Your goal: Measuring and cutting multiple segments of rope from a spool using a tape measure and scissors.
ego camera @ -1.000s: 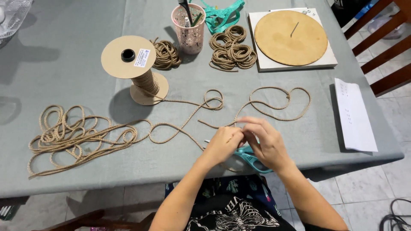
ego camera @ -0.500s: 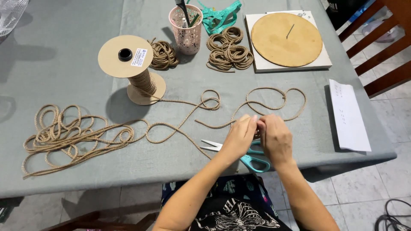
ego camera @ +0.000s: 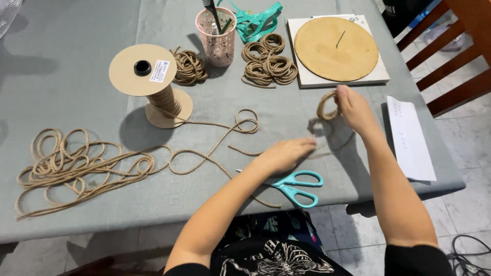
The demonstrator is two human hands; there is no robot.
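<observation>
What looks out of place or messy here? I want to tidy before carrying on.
The loose rope sprawls in a tangled heap at the table's left end, unlike the neat coils farther back. The scissors lie near the front edge. Nothing is spilled or damaged.

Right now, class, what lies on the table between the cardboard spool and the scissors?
In the head view, loose rope from the spool snakes across the grey tablecloth there, and the left hand rests just above the scissors.

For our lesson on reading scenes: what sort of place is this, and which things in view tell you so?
Probably a home craft table, not a workshop: a grey cloth-covered table holds a cardboard spool of tan jute rope, teal-handled scissors and a round wooden disc on a white board, with wooden chairs on a tiled floor.
</observation>
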